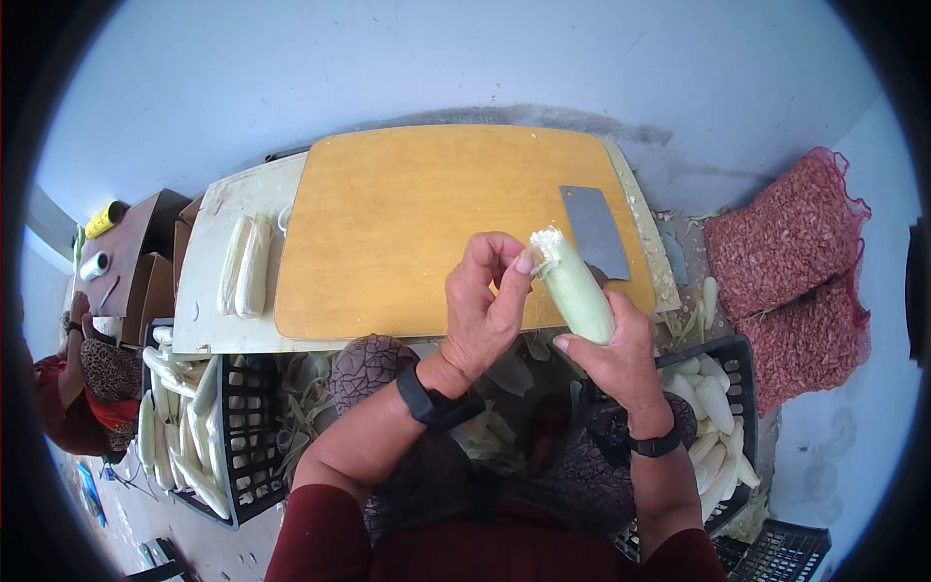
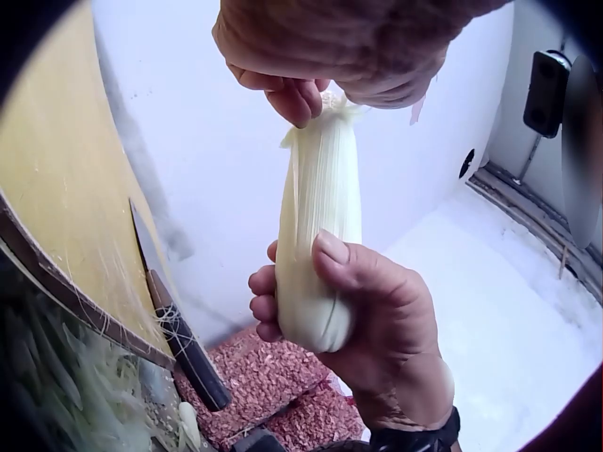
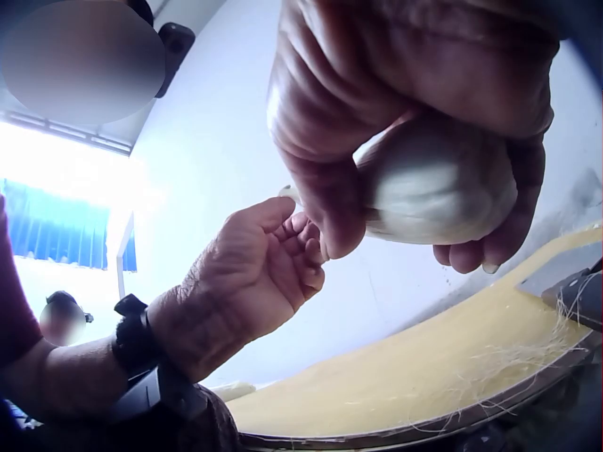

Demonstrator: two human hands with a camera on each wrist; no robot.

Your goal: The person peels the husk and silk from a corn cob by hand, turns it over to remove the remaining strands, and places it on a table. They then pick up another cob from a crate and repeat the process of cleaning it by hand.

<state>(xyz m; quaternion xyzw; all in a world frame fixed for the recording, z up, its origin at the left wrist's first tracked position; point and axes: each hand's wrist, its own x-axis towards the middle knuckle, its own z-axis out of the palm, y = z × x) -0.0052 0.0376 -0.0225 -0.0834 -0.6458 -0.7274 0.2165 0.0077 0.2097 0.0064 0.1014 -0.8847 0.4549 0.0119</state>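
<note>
A pale green ear of corn in its husk [image 1: 577,296] is tilted over the front edge of the yellow board [image 1: 436,223]. My right hand [image 1: 621,354] grips its thick lower end, thumb on the near side; the left wrist view shows this hand [image 2: 377,301] around the ear [image 2: 320,207]. With thumb and index finger, my left hand [image 1: 485,306] pinches the frayed tip; its other fingers are curled. From the right wrist, the ear [image 3: 438,179] partly hides behind my right hand [image 3: 415,75], and my left hand [image 3: 250,278] is beyond its end.
A cleaver [image 1: 593,228] lies on the board's right side. Two pale ears [image 1: 254,267] lie left of the board. Black crates of corn stand at left [image 1: 233,436] and right [image 1: 742,388]. Red mesh sacks [image 1: 786,242] lean at the right wall. Another person [image 1: 73,388] is at far left.
</note>
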